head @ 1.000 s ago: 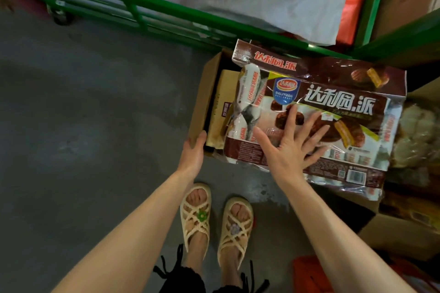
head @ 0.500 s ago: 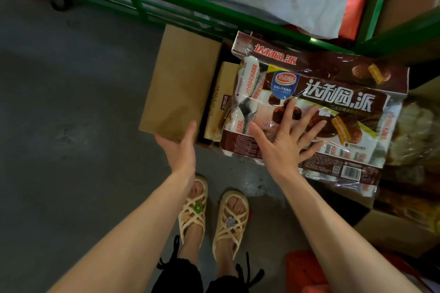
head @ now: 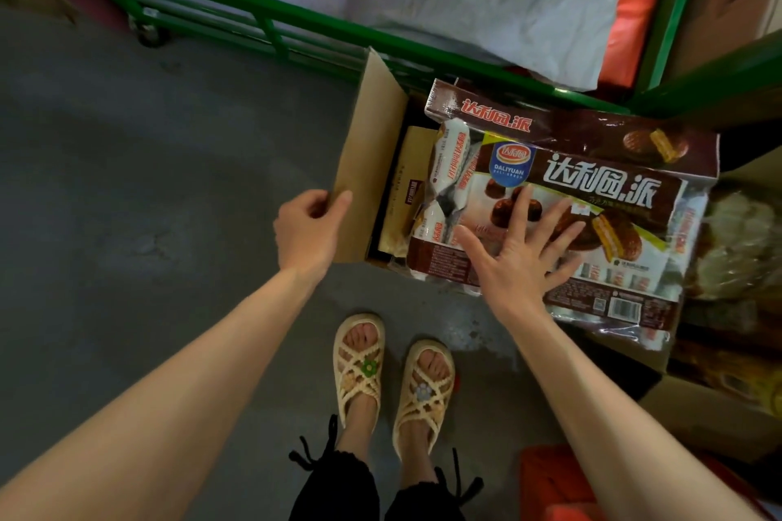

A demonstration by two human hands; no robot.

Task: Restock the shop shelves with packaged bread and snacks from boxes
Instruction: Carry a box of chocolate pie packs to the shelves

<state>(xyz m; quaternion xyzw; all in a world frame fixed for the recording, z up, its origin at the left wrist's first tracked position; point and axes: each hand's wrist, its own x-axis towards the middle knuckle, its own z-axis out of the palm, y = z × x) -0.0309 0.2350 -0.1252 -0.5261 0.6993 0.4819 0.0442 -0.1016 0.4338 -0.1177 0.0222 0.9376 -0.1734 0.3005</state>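
Here, nearest, my sandals (head: 359,364) stand on the floor (head: 127,203) just before the cardboard box (head: 374,260). My left hand (head: 311,231) now pinches the near edge of the box's left flap (head: 372,148). Half a second ago that flap lay swung out flat; it now stands raised along the box's left edge. My right hand (head: 518,262) stays spread flat, fingers straight, pressing the top pie pack (head: 605,199), which overhangs the box's near edge. A second pack (head: 571,127) lies beneath, toward the far edge. Beyond runs the green cart rail (head: 296,17). I judge the box open, with the packs not yet lifted out.

bare arms, cream woven sandals (head: 393,381), black trousers (head: 338,486)
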